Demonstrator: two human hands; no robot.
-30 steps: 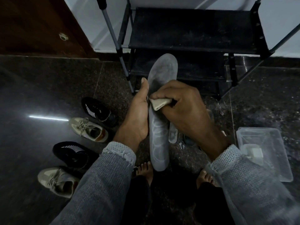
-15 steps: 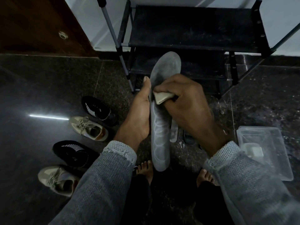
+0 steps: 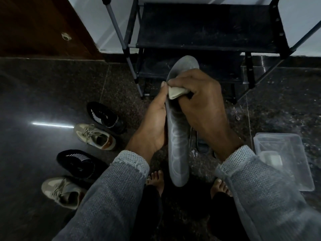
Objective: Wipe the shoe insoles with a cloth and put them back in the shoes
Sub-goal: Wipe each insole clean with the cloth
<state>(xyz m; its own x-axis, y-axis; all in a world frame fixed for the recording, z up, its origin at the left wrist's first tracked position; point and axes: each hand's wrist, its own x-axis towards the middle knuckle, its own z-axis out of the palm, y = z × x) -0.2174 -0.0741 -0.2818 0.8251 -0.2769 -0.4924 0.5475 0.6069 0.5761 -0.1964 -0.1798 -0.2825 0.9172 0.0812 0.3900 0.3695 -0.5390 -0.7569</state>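
Currently | left hand (image 3: pixel 152 124): grips grey insole (image 3: pixel 177 140) along its edge | right hand (image 3: pixel 199 101): pinches cloth (image 3: pixel 176 92) against insole's upper part

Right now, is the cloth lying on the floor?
No, the right hand grips the cloth against the insole.

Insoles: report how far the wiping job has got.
Done: nothing can be confirmed; the four shoes on the floor show no visible insoles. In hand: the left hand holds a grey insole upright while the right hand presses the cloth on it. Left: more insoles lie on the floor behind; all need refitting.
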